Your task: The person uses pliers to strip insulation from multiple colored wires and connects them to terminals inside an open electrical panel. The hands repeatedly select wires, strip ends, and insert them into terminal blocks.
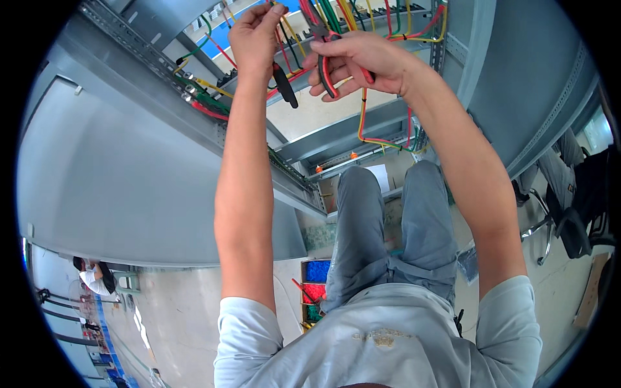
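Right hand [362, 64], one o'clock, holds dark metal, red-and-black-handled pliers [319, 29] (probably stiff, light, best held by the handles [326, 77]); left hand [254, 40], eleven o'clock, grip unclear.

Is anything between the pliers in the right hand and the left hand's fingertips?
Yes, in the picture: a thin yellow wire slants through the gap between the pliers and the left hand. One view cannot settle whether it lies nearer or farther.

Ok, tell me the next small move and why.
I'd probably bring the pliers closer to the left hand: the right hand holds them with handles spread, but their nose sits apart from that hand, which is raised beside coloured wires.
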Tool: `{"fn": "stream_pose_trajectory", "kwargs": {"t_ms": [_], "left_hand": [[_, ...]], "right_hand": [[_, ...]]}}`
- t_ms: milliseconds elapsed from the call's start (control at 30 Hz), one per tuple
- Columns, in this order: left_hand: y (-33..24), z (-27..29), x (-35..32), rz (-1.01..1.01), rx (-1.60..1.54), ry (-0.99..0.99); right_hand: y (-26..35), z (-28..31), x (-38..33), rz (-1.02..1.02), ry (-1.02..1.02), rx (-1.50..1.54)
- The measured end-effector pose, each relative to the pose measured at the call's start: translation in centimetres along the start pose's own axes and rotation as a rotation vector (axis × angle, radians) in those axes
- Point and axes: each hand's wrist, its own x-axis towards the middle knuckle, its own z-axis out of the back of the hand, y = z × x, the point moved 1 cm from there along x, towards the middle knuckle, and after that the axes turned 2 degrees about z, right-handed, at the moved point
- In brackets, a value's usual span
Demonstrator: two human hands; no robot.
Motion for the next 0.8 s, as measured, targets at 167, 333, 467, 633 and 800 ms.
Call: {"fn": "stream_pose_trajectory", "kwargs": {"t_ms": [167,333,467,633,800], "left_hand": [[0.3,0.8,0.3,0.003,-0.009,0.001],[0.8,1.2,0.3,0.010,0.000,0.019],[1.5,1.9,0.7,-0.017,0.007,0.012],[1.6,2.3,0.4,0.001,-0.039,0.065],[-3.3,0.6,-2.9,0.089,-0.300,0.322]], "right_hand": [[0.7,-0.7,0.1,0.000,0.034,0.024],[1.1,-0.9,1.6,-0.040,0.149,0.193],[0.8,-1.1,2.8,-0.011,0.311,0.370],[-0.4,-1.7,3.9,0.064,0.448,0.556],[-1.7,-2.2,4.7,0.177,0.556,0.792]]}}
